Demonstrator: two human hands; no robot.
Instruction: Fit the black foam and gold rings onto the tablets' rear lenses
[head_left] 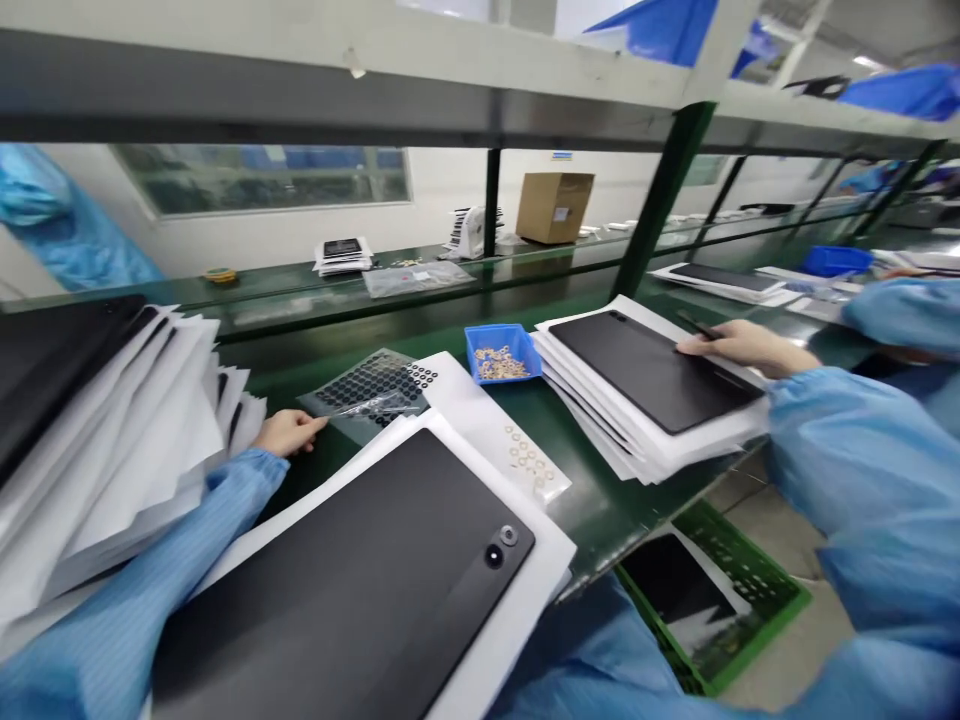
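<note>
My left hand (291, 432) is closed, with thumb and forefinger pinched at the near edge of a clear plastic sheet (367, 395) bearing rows of black rings. In my right hand (742, 348) is a thin dark tool (699, 325) that looks like tweezers, held over a black tablet panel (652, 365) on a stack interleaved with white sheets. Directly before me another black tablet panel (352, 590) lies on white sheets, its camera rings at the right corner. Between the stacks is a white backing sheet (487, 425) with pale rings on its near end.
A blue bin (502, 353) holds many small tan pieces. At left rises a tall stack of panels and white sheets (142, 430). A green crate (720, 600) sits below the bench edge. A shelf (337, 90) spans overhead, with green posts. Another person's blue sleeve (907, 315) is at right.
</note>
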